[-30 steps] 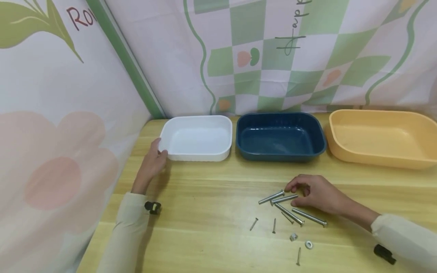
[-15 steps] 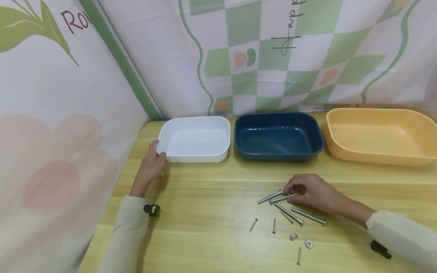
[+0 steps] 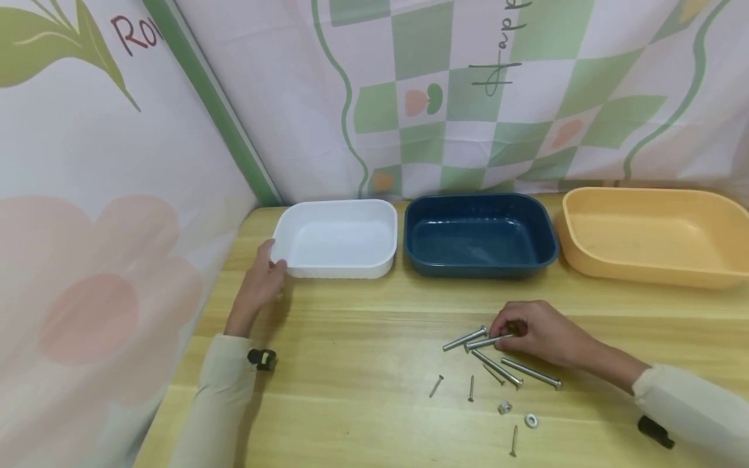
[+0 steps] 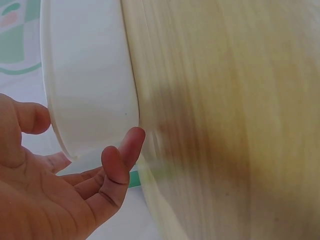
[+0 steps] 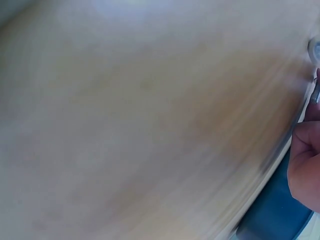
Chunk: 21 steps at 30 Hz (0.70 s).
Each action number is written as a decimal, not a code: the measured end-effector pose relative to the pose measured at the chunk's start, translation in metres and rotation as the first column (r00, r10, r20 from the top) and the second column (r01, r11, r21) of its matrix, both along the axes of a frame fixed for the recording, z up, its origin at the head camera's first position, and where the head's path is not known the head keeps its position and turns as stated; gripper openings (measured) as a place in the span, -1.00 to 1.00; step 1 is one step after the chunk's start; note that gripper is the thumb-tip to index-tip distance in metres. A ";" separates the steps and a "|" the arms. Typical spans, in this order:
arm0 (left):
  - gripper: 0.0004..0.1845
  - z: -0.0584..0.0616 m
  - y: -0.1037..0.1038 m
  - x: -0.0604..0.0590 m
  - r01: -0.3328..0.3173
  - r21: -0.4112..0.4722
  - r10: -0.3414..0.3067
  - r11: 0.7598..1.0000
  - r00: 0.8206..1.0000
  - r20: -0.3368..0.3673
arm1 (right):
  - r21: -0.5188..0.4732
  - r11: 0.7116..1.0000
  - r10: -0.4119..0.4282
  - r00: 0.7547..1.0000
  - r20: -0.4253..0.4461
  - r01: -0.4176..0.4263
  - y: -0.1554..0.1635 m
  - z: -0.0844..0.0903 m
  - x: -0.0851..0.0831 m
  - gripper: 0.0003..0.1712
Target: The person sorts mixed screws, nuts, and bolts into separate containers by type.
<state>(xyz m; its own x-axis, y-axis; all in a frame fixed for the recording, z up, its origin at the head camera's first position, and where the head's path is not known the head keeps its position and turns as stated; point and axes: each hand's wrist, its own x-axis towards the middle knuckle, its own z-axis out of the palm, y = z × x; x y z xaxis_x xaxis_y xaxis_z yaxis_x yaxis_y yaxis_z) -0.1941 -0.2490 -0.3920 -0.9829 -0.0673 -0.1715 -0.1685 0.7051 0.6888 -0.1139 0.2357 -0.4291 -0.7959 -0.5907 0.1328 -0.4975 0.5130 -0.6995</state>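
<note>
While near screws (image 3: 494,375), bolt (image 3: 482,343) in right hand (image 3: 541,333).

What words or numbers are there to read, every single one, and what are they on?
"Ro", then part of another letter: left cloth.
"Happ", sideways, running into the picture's top edge: back cloth.
No writing shows on the white tray, blue tray or yellow tray; the bolts are too small to tell.

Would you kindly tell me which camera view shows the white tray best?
The head view, since it takes in nearly all of the white tray, inside included. The left wrist view shows only part of its outside; the right wrist view, none.
</note>
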 end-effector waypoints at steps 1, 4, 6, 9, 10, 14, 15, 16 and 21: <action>-0.30 0.000 0.000 0.000 0.001 0.003 -0.001 1.000 1.000 -0.001 | -0.002 1.000 -0.001 1.000 0.003 0.001 0.000 0.000 0.000 -0.81; -0.30 0.000 0.000 0.000 0.001 0.009 -0.001 1.000 1.000 -0.004 | -0.005 1.000 -0.007 1.000 0.012 0.007 0.000 0.001 0.001 -0.81; -0.30 0.000 0.000 0.000 -0.001 0.011 0.001 1.000 1.000 -0.003 | -0.008 1.000 -0.005 1.000 0.021 0.005 0.000 0.002 0.001 -0.82; -0.30 0.001 0.001 0.000 -0.007 0.010 0.007 1.000 1.000 0.002 | -0.014 1.000 -0.010 0.999 0.042 0.010 0.000 0.004 0.001 -0.83; -0.30 0.001 0.001 -0.001 -0.009 0.011 0.008 1.000 1.000 0.005 | -0.014 1.000 -0.013 0.999 0.053 0.014 0.000 0.005 0.001 -0.84; -0.30 0.002 0.001 0.000 -0.018 0.014 0.018 1.000 1.000 0.005 | -0.005 1.000 -0.029 0.996 0.081 0.030 -0.002 0.009 0.000 -0.86; -0.30 0.001 0.001 0.000 -0.021 0.017 0.021 1.000 1.000 0.005 | -0.003 0.999 -0.031 0.996 0.085 0.032 -0.003 0.010 0.000 -0.86; -0.30 0.001 0.001 0.000 -0.024 0.021 0.024 0.999 1.000 0.005 | -0.003 0.999 -0.035 0.995 0.089 0.035 -0.004 0.010 0.000 -0.86; -0.30 0.001 0.001 0.000 -0.034 0.035 0.034 0.999 0.999 0.014 | -0.030 0.999 -0.033 0.997 0.066 0.035 -0.009 0.014 -0.002 -0.83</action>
<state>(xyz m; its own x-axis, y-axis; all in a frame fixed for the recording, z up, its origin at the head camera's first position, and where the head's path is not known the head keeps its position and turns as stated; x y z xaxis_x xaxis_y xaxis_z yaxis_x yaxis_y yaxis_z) -0.1945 -0.2478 -0.3912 -0.9777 -0.0943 -0.1877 -0.2015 0.6739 0.7108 -0.1158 0.2268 -0.4155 -0.8233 -0.5592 0.0979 -0.4327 0.5066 -0.7458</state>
